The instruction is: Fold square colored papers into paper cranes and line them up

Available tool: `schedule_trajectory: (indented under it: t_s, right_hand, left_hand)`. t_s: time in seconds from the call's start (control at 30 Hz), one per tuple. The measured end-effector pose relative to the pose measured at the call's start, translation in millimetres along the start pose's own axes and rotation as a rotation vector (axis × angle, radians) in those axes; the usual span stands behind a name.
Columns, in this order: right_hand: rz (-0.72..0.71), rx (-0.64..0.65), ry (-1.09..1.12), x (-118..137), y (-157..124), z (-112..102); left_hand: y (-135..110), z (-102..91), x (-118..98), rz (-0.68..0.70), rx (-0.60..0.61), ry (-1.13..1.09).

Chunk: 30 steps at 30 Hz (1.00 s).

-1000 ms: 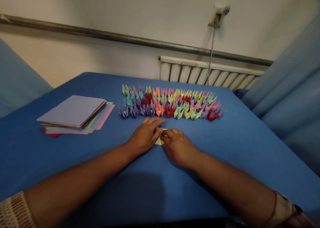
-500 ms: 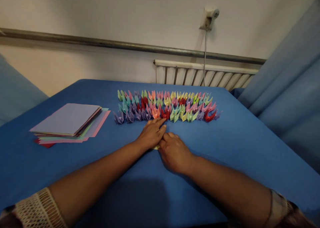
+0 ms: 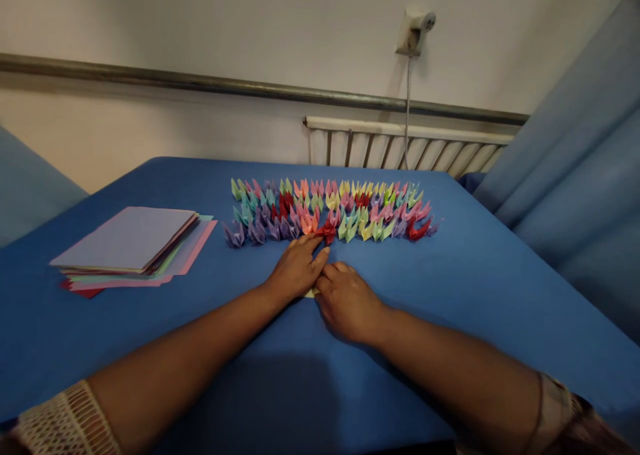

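Observation:
A small piece of pale yellow paper (image 3: 311,294) lies on the blue table, mostly hidden beneath my two hands. Over it my left hand (image 3: 299,266) rests flat, fingers stretched forward, its fingertips touching or very near a red paper crane (image 3: 327,232). That crane looks tipped over in the front row. My right hand (image 3: 349,302) is closed, with curled fingers pressed onto the paper's right side, close against the left thumb. Just beyond my hands stand several rows of folded cranes (image 3: 349,226) in many colours.
To the left sits a stack of coloured square paper sheets (image 3: 125,238), lilac on top. The blue tabletop (image 3: 480,295) extends around. Behind it are a metal rail (image 3: 225,85), a radiator (image 3: 360,125) and a socket with a cord (image 3: 413,38). Blue curtains (image 3: 590,155) hang at the sides.
The red crane at my left fingertips has gone from upright to tipped. Both hands stay over the yellow paper, with only slight shifts. The view has moved a little.

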State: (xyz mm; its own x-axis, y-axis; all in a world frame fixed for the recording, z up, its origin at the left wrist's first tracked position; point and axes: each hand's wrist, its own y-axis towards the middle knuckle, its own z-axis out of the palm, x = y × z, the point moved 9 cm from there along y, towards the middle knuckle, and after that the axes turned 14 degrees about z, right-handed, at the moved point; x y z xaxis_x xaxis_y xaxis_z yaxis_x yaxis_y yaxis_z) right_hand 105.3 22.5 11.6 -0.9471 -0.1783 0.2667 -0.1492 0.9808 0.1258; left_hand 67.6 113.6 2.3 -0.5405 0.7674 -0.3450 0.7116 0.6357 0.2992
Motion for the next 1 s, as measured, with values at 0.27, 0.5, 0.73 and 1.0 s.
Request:
schedule_trajectory:
  t_s: [0.27,0.5,0.73,1.0]
  right_hand:
    - [0.002,0.001,-0.018,-0.8,0.8,1.6]
    - [0.004,-0.003,-0.006,-0.6,1.2,-0.8]
    - [-0.005,-0.006,-0.016,-0.3,1.3,0.6]
    - [0.002,-0.017,-0.019,-1.2,0.9,-0.1]
  left_hand:
    - [-0.5,-6.6,-6.4,0.011,-0.016,0.011]
    - [0.1,-6.2,-6.2,0.031,-0.016,0.025]
    - [-1.2,-3.1,-4.9,0.031,-0.014,0.030]
    - [-0.1,-2.5,-4.4,0.022,-0.023,0.028]
